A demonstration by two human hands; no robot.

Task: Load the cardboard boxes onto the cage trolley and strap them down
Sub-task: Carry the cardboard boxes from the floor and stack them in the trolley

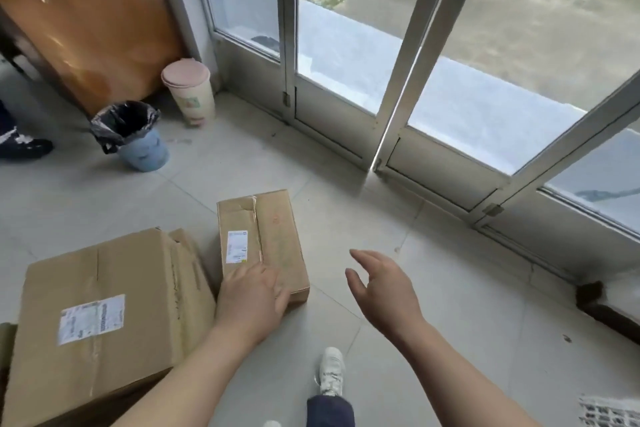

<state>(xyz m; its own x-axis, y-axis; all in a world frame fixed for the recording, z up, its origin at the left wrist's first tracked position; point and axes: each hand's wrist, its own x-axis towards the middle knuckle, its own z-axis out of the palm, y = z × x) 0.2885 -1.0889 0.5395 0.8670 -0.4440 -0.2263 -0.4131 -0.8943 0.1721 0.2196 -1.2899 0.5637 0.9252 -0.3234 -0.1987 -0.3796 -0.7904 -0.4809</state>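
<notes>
Left hand (pixel 251 298) palm-down on near end of small cardboard box (pixel 273 229), fingers loose, not clamped. Right hand (pixel 381 288) just right of that box, airborne, fingers spread, holding nothing. Small box flat on tiled floor (pixel 398 218). Large cardboard box (pixel 104 315) just left of it. 2 bins beyond it: blue bin (pixel 142 149), pink lidded bin (pixel 188 90).

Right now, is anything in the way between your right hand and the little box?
No, nothing visible. Only bare floor tile lies between the right hand and the small cardboard box; the left hand rests on its near end.
</notes>
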